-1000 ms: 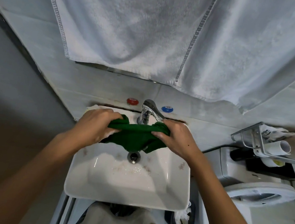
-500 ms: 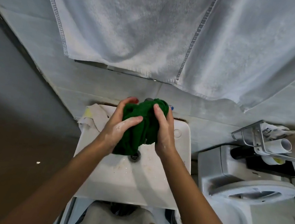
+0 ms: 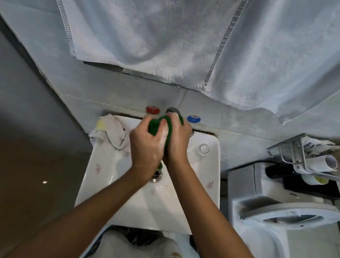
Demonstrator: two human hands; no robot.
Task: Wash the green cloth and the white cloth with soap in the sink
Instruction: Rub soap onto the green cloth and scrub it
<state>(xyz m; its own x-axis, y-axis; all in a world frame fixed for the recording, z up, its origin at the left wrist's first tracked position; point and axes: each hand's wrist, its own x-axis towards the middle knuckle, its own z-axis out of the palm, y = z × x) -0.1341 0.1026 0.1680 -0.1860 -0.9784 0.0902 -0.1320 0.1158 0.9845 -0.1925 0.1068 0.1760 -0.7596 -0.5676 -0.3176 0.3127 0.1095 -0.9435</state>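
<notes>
Both hands, left hand (image 3: 145,145) and right hand (image 3: 179,142), squeeze the green cloth (image 3: 158,123) with curled fingers over the sink (image 3: 206,188); white cloth (image 3: 113,132) lies far left

Bare forearms; soapy left hand (image 3: 145,145); white top (image 3: 135,254).

Green cloth (image 3: 158,125) mostly hidden between the hands, tap (image 3: 172,110) behind them, perhaps blurred by motion.
</notes>
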